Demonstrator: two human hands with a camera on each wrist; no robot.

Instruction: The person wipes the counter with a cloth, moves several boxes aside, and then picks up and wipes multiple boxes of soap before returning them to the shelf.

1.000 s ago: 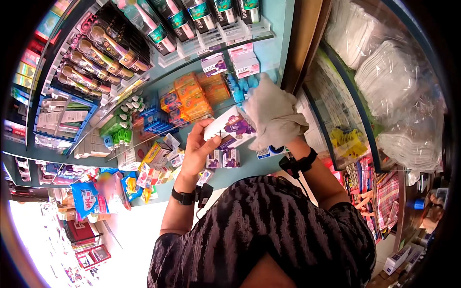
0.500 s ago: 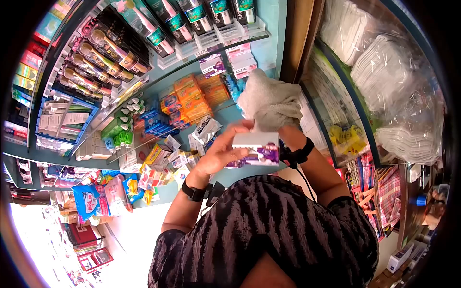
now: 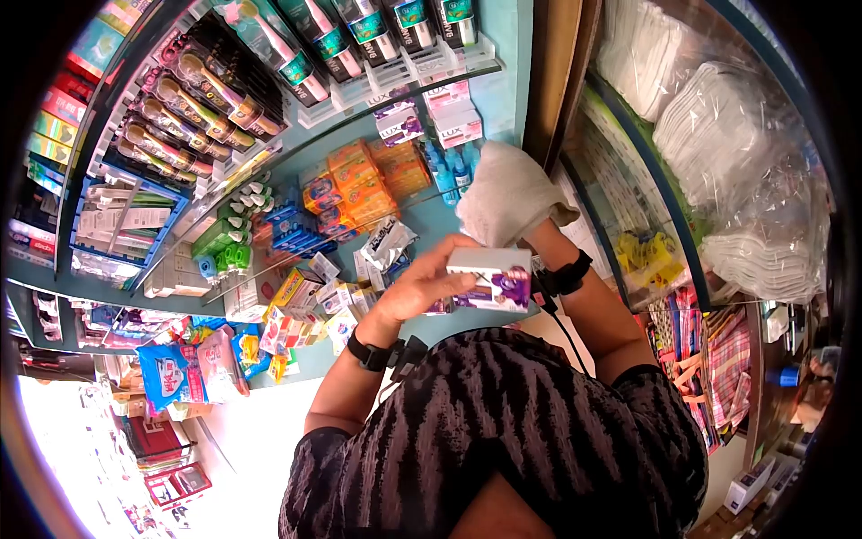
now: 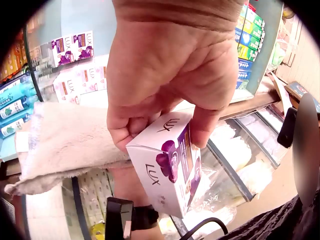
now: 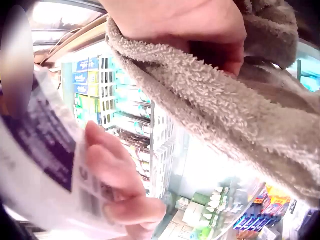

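Note:
A white and purple LUX box (image 3: 492, 280) is pinched between the thumb and fingers of the left hand (image 3: 433, 280), in front of the chest. In the left wrist view the LUX box (image 4: 167, 162) is tilted, two of its printed sides showing below the left hand (image 4: 172, 75). The right hand (image 5: 190, 25) grips a grey-beige terry cloth (image 5: 225, 100), which hides part of its fingers. From the head, that cloth (image 3: 510, 193) covers most of the right hand, just beyond the box.
Orange packs (image 3: 355, 184), blue bottles (image 3: 446, 172) and other LUX boxes (image 3: 458, 124) stand on the shelf behind. Small cartons (image 3: 296, 314) lie to the left on the glass counter. Plastic-wrapped white goods (image 3: 714, 135) fill the right-hand case.
The left hand has brought the box right and toward the body, turning it. The cloth shifted toward the body, then slightly right. A silver packet came into view where the box had been.

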